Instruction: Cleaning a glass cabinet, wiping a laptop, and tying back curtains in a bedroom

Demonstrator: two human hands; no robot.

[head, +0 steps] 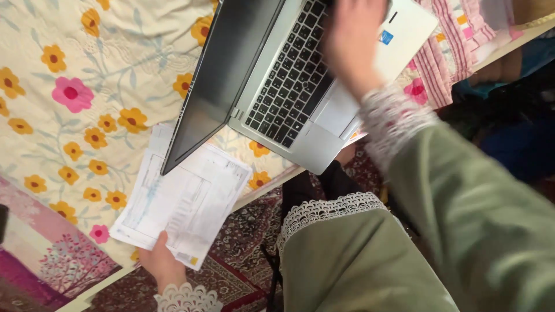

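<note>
Her left hand [161,264] gripped printed papers [179,202] overhanging the bed's [69,92] edge; right hand [352,40], blurred, fingers unreadable, hovered over the laptop [289,81]

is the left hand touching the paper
Touching: the head view shows the left hand gripping the paper's lower edge, thumb on top.

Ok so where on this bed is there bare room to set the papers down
The widest free patch is the floral bedspread left of the laptop, above the papers in the left hand. The pink patterned strip at lower left is also open. It is crowded at the bed edge under the laptop, where the right hand is on the keyboard.
</note>
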